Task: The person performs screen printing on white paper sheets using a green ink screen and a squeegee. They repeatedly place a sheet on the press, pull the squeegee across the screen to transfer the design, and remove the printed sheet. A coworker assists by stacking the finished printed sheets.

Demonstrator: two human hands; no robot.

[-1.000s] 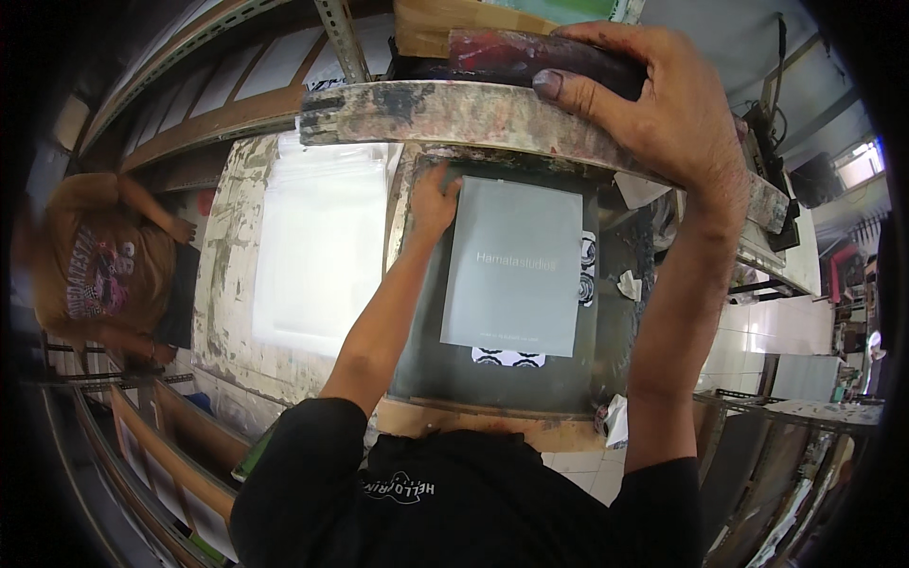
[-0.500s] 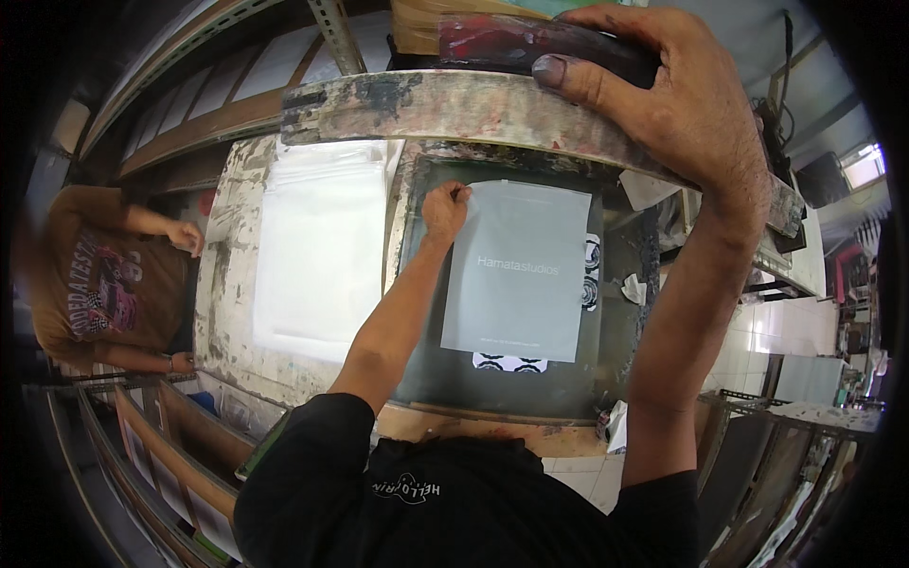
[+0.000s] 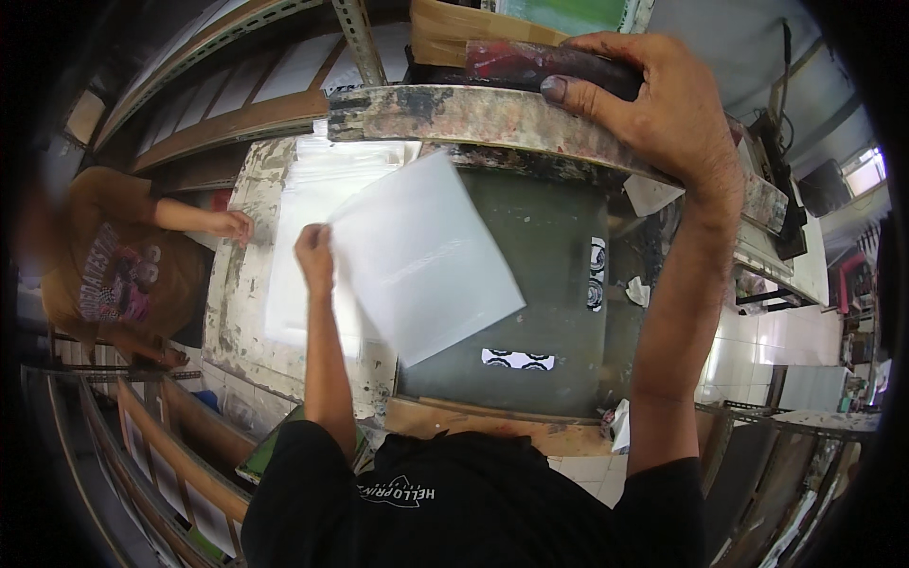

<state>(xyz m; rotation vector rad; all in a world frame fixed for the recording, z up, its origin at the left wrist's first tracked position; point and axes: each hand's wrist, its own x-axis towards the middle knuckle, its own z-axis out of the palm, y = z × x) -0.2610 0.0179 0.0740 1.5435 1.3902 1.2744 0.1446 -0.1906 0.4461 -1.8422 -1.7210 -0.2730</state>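
Your left hand (image 3: 314,254) now over the white stack (image 3: 290,284), its translucent sheet (image 3: 431,270) askew, partly off the dark board (image 3: 554,246).

Workshop interior, seen from above. Far left: shelving with perforated metal posts (image 3: 358,45) and a long wooden rail (image 3: 227,121). Left: a pale, paint-stained table (image 3: 235,284). Near left: a rack of upright, wood-edged boards (image 3: 159,434), closely spaced. Near right: a second rack (image 3: 757,492), dimly lit. Right: a white-topped table (image 3: 810,260) above a floor of glossy white tiles (image 3: 743,346). Far right: a small, bright window (image 3: 864,172), its pane washed out by daylight; light glints on the tiles. Beyond: a pale grey surface (image 3: 710,43), wall or ceiling indistinguishable.
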